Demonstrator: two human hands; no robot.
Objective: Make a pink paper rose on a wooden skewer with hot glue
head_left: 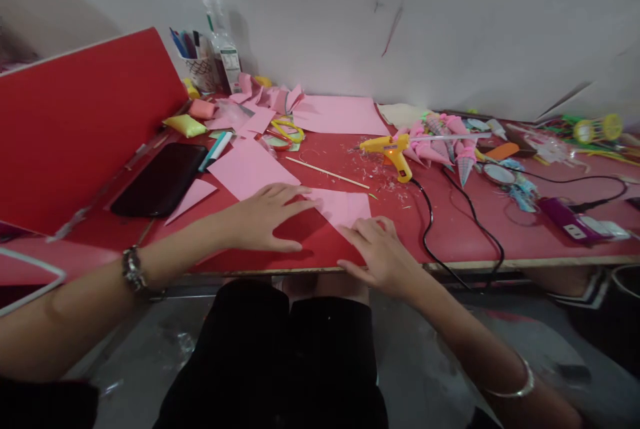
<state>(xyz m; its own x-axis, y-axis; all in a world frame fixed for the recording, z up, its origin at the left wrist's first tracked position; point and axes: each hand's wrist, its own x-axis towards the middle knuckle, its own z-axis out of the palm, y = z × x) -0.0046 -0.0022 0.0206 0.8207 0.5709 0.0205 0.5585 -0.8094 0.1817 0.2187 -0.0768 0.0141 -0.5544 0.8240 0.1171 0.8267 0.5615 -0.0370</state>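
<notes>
A piece of pink paper [347, 206] lies on the red tabletop between my hands. My left hand [265, 216] is spread flat, its fingertips reaching the paper's left edge. At the paper's lower right corner, the fingertips of my right hand [377, 252] touch it, with thumb and fingers apart. Beyond my left hand rests a larger pink sheet [253, 169], and a pink paper triangle [193, 199] lies left of it. Behind the paper is a thin wooden stick [327, 172]. A yellow hot glue gun [393, 149] with a glue stick in it lies farther right.
A black phone [160, 179] and markers [217, 150] lie at left, near a red board [85, 129]. Pink paper cones [450, 139] sit behind the glue gun. Black cords [430, 216] cross the table's front edge near a purple power strip [573, 221]. A bottle [227, 59] stands behind.
</notes>
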